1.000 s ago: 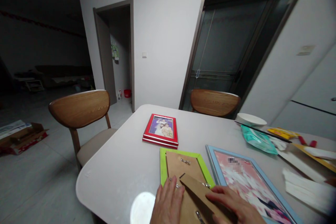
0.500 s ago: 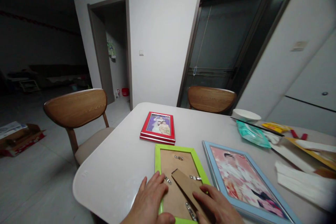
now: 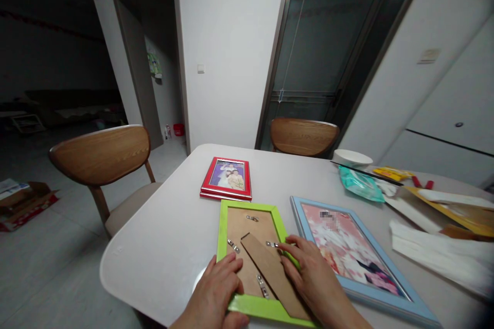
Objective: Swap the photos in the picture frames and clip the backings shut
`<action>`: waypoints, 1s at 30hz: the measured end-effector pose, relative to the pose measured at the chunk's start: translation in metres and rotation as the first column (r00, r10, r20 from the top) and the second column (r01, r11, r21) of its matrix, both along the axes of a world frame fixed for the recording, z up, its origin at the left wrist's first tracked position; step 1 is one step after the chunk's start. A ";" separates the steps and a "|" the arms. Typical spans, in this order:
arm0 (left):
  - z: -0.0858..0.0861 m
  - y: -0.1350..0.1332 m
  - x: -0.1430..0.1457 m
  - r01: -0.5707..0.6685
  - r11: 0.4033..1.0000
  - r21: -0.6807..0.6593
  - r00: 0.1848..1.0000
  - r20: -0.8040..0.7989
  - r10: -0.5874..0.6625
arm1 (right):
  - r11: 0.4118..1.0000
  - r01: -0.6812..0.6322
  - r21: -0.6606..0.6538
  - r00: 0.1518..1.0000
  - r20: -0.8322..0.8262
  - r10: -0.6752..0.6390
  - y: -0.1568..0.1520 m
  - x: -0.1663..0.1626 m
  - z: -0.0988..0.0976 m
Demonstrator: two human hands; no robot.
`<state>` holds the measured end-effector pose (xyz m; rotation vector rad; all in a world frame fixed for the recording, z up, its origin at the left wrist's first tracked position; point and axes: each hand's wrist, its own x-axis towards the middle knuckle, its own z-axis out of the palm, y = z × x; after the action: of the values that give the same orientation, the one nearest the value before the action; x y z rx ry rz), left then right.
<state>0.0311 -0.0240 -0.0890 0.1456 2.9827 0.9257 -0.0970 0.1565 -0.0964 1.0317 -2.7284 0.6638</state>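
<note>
Head view, the only 1: green photo frame (image 3: 247, 257) lies face down at bottom centre of the frame, on the white table (image 3: 173, 236), its near edge close to the table's edge. Cardboard backing up, brown easel stand (image 3: 270, 272) running diagonally across it.

My left hand (image 3: 216, 293) is flat on the frame's lower left corner, fingers spread and pressing, nothing clasped. My right hand (image 3: 309, 277) is also flat and open, palm down on the right border, index fingertip right at the metal turn clip (image 3: 272, 244). No closed grip on either side.

Risks as I read them:
- Frame sits near the table edge; a hard push toward me could slide it off.
- Clip is small and thin; a slipped fingertip could bend it or nick the finger.
- Leaning on the easel stand could crease its hinge.
- Blue photo frame (image 3: 358, 257) lies face up just beside my right hand, lower right; a sideways slip could knock it.

Red photo frame (image 3: 227, 179) at centre is well apart.
</note>
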 end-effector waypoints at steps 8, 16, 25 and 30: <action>0.002 -0.002 0.001 0.029 1.000 0.011 1.000 -0.002 -0.029 | 0.999 0.043 -0.017 0.998 0.054 -0.042 -0.012 -0.011 -0.002; 0.000 0.000 0.005 0.014 1.000 -0.007 0.998 -0.064 -0.014 | 0.999 0.023 -0.026 0.998 0.051 -0.022 -0.004 -0.008 -0.002; 0.000 0.001 0.008 -0.001 1.000 0.003 0.996 -0.090 0.001 | 0.985 -0.170 0.011 0.985 -0.025 0.170 -0.006 0.014 0.009; 0.000 0.001 0.008 -0.001 1.000 0.009 0.997 -0.081 0.002 | 0.914 -0.404 0.039 0.914 0.046 0.403 -0.015 0.032 0.015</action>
<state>0.0390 -0.0234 -0.0886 0.1852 3.0530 0.9567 -0.0652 0.1417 -0.0810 1.6357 -2.5877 0.6797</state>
